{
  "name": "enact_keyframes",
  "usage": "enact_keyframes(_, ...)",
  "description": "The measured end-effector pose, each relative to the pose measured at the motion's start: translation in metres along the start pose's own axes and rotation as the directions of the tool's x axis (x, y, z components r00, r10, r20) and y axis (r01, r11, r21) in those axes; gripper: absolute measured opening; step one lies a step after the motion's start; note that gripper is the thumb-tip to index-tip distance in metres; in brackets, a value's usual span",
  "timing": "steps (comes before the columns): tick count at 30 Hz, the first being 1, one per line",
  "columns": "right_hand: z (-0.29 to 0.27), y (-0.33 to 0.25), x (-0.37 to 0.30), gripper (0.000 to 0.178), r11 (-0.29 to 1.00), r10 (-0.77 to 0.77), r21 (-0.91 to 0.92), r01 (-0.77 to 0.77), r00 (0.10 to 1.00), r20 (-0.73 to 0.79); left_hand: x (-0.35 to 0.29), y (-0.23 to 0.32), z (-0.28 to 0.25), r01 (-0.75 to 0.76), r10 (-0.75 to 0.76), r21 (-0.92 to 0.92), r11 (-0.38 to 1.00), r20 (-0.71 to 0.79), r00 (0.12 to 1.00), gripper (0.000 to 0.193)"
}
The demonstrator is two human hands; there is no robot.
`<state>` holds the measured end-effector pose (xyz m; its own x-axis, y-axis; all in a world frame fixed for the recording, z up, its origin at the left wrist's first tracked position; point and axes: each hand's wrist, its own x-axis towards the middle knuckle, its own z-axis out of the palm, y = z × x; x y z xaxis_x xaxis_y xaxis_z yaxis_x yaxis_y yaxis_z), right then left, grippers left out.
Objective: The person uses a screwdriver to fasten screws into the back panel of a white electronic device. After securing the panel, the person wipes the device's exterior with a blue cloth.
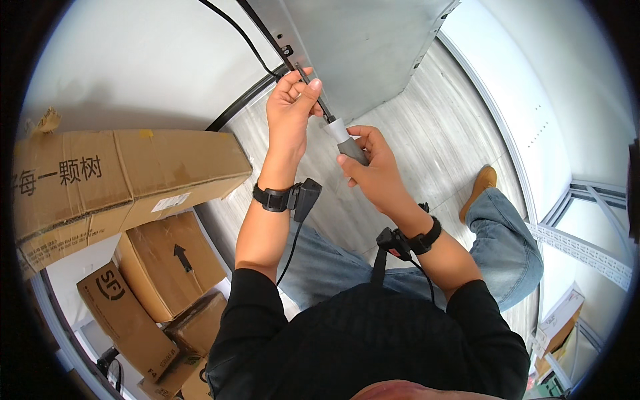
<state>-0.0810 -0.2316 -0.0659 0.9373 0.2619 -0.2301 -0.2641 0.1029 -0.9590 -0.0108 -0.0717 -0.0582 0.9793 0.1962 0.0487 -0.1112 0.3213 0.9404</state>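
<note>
A screwdriver [339, 131] with a grey and white handle and a dark shaft slants up and left between my hands. My right hand [375, 167] is closed round its handle. Higher up, the fingers of my left hand [290, 103] pinch the shaft near its tip. That tip sits at the edge of a grey sheet-metal panel [367, 50], close to a row of small holes; whether it touches a screw there is hidden by my fingers. Each wrist wears a black strap with a small black device and a cable.
A long cardboard box [180, 163] lies to the left, with more cardboard boxes [175, 260] below it. A black cable [240, 33] runs down the white wall to the panel's edge. Metal shelf framing [587, 247] stands at the right. My legs are bent over the pale wood-look floor [427, 133].
</note>
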Motion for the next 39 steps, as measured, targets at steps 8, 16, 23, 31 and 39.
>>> enact_keyframes(8,-0.004,-0.003,0.003,0.050,0.996,0.084,0.031,-0.088,0.988,0.131,0.006,0.004,-0.008,0.025,-0.025,0.029,0.999,-0.001,1.000,0.030)
enact_keyframes(16,-0.023,0.011,0.007,0.046,0.815,0.158,0.439,-0.379,0.874,0.460,0.005,0.008,-0.006,0.079,-0.079,0.012,0.997,0.035,0.996,0.027)
enact_keyframes(23,-0.008,0.014,0.003,0.051,0.994,0.106,-0.049,-0.102,0.992,0.073,0.000,0.011,0.002,0.046,-0.044,0.104,0.993,-0.024,0.999,0.031)
enact_keyframes(31,-0.017,0.008,0.004,0.051,0.944,0.121,0.253,-0.211,0.937,0.329,0.005,0.006,-0.006,0.063,-0.066,0.072,0.995,0.031,0.997,0.032)
enact_keyframes(39,-0.011,0.016,0.003,0.043,0.923,0.193,0.282,-0.261,0.950,0.247,0.000,0.012,-0.003,0.095,-0.096,0.010,0.995,0.035,0.995,0.030)
